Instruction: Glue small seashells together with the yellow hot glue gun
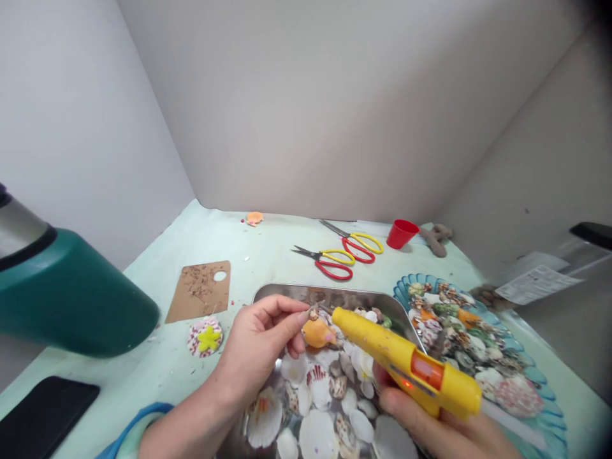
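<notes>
My right hand (421, 414) is wrapped round the grip of a yellow glue gun (382, 338), with a red light lit on its side and a clear glue stick (511, 424) poking from its back. Its nozzle points left, close to the fingertips of my left hand (268, 331). Those fingers pinch a small brown-and-white shell (313, 314); part of it is hidden. Both hands are over a metal tray (287, 292) of white, striped and brown seashells (318, 433). An orange shell (318, 333) lies just under the pinched one.
At right stands a blue scalloped dish (540, 376) heaped with shells. Two scissors (329, 258) and a red cup (401, 234) lie behind the tray. On the left are a brown card (201, 290), a decorated shell piece (205, 336), a green bottle (81, 293) and a black phone (48, 414).
</notes>
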{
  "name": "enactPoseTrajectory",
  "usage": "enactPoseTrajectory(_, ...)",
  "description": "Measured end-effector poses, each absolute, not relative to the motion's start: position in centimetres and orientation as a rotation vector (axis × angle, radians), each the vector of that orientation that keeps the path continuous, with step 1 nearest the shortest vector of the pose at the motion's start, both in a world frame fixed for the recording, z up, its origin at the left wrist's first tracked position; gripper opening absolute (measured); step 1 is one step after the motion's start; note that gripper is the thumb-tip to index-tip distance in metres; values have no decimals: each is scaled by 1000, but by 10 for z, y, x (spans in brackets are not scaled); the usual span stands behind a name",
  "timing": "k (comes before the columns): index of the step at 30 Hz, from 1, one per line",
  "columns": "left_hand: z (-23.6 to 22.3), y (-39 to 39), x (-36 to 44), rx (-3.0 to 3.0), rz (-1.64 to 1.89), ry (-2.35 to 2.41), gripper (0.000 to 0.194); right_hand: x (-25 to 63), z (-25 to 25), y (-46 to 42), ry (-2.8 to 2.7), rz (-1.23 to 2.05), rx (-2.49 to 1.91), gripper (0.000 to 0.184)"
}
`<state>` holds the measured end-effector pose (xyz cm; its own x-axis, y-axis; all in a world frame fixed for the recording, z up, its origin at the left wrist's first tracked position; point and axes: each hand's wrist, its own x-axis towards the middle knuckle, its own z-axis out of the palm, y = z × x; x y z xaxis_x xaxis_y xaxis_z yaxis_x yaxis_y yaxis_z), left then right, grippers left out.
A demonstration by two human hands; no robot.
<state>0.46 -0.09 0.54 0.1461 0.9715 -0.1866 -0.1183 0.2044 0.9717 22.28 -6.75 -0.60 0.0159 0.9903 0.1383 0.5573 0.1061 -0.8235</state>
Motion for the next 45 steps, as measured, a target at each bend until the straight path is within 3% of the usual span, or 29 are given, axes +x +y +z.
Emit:
enactPoseTrajectory(3, 5, -1, 5, 1025, 1036, 1103, 13, 222, -8, -68, -1647, 746, -1615, 33)
enactPoseTrajectory(9, 6, -1, 5, 1035, 1039, 1111, 12, 224, -14, -69, -1683, 810, -1592, 28)
enactPoseTrajectory(13, 7, -2, 5, 1048, 1043, 1128, 12, 224, -17, -70, -1638, 765, -1652, 40)
enactPoseTrajectory(18, 8, -2, 5, 1071, 1041, 1138, 11, 226, -15, -69, -1679, 761, -1605, 25)
enactPoseTrajectory(23, 8, -2, 5, 1079, 1045, 1137, 10, 230, -23, -72, -1681, 751, -1646, 41)
enactPoseTrajectory(29, 8, -3, 6, 1091, 1048, 1136, 9, 227, -18, -72, -1676, 724, -1637, 30)
enactPoseTrajectory(34, 10, -5, 8, 1096, 1053, 1132, 7, 239, -32, -77, -1714, 837, -1636, 44)
enactPoseTrajectory(45, 8, -4, 7, 1091, 1058, 1142, 10, 241, -37, -78, -1733, 852, -1597, 48)
